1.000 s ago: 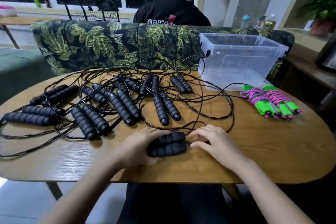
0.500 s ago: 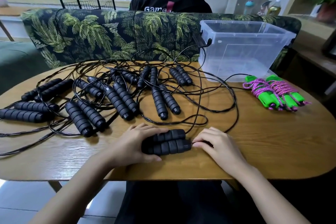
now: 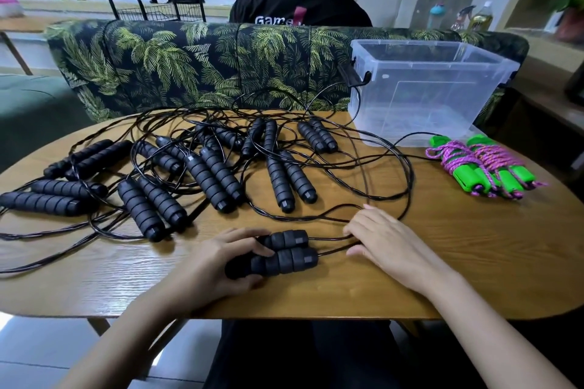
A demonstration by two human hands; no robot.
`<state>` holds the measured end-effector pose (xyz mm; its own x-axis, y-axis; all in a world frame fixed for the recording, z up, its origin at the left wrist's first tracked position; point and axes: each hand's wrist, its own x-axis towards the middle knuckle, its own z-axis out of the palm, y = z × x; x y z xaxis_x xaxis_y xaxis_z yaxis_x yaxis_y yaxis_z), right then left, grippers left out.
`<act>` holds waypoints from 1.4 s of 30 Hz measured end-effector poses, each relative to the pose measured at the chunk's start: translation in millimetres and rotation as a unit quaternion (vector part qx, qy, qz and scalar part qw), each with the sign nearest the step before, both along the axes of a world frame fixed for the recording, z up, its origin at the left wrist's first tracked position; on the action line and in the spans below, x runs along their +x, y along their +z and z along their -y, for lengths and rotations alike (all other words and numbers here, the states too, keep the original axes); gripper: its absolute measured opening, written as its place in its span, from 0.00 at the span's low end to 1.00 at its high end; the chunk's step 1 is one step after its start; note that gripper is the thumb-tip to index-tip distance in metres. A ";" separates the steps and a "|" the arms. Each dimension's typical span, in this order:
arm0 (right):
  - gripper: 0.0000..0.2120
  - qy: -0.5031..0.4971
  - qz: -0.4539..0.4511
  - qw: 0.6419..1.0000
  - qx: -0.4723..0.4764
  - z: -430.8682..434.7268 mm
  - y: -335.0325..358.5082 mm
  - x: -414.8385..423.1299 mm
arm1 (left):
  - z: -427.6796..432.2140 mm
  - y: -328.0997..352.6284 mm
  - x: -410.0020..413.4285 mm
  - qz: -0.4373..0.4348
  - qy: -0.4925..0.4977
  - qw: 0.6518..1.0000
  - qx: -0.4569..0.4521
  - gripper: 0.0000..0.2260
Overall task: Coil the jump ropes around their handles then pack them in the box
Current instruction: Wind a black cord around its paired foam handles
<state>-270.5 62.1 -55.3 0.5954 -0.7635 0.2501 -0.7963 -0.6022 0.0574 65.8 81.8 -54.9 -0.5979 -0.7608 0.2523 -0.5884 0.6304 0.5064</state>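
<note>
Handles in grip of left hand — cord (black) under right hand.

Grained wooden table, matt foam handles (ribbed), clear glossy plastic box

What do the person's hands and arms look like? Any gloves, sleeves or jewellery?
No gloves: the left hand and right hand are bare, with no rings visible. Neither wrist shows a watch or bracelet. Both forearms are bare too; no sleeve comes into view before the picture's bottom edge.
</note>
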 end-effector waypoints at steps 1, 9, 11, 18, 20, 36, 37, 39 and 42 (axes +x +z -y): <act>0.13 -0.006 0.010 1.000 -0.014 0.1 -0.6 -6.0 | -1.5 -0.9 6.7 -0.003 0.017 1.000 -0.001 0.15; 0.21 -0.031 0.085 0.991 -0.093 -13.6 -3.7 -23.5 | -4.3 -1.6 5.1 -0.007 0.138 0.990 -0.027 0.17; 0.18 -0.040 0.103 0.988 -0.106 -18.2 -3.8 -17.5 | -2.2 -1.8 -10.8 -0.012 0.174 0.984 -0.041 0.18; 0.16 -0.057 0.211 0.965 -0.142 -54.1 -3.2 48.4 | 5.9 -6.1 -39.2 -0.021 0.225 0.973 -0.040 0.15; 0.15 -0.039 0.222 0.961 -0.159 -59.7 -7.4 82.9 | 6.0 -6.1 -38.1 -0.017 0.225 0.973 -0.045 0.16; 0.17 0.025 0.085 0.976 -0.200 -72.9 -20.8 155.8 | 11.5 23.7 -33.2 0.117 0.179 0.977 0.002 0.25; 0.17 0.035 0.088 0.976 -0.197 -70.7 -19.5 148.2 | 12.9 22.9 -31.6 0.104 0.179 0.978 -0.003 0.23; 0.19 0.055 0.096 0.977 -0.181 -62.1 -16.8 125.1 | 14.4 21.6 -28.3 0.071 0.178 0.982 -0.006 0.22; 0.23 0.064 0.112 0.985 -0.117 -42.2 -11.3 81.7 | 13.7 17.3 -27.8 0.039 0.200 0.979 0.004 0.27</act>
